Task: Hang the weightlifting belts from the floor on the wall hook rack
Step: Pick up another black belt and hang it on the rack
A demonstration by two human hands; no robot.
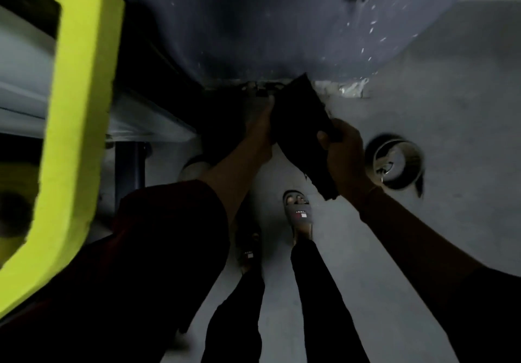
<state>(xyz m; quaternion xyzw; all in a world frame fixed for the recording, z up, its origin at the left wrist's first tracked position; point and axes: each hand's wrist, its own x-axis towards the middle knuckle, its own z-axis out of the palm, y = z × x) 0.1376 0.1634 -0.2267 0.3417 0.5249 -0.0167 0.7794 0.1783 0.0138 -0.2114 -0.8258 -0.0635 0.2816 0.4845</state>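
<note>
Below, both hands, left (265,128) and right (342,148), each grip the dark belt (303,125) above the floor (423,94).

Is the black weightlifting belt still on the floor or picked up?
Picked up. The black weightlifting belt is held above the grey floor between left hand and right hand.

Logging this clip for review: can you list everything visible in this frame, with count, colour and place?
Belt: one, black, held up between both hands, centre.
Frame bar: one, neon yellow, left edge.
Round metal item: one, silver and dark, on floor at right; blurred.
Wall: dark blue-grey, top.
Floor: grey.
Slides: two, dark, on the feet, lower centre.
Left hand: grips belt's left side.
Right hand: grips belt's right edge.
</note>
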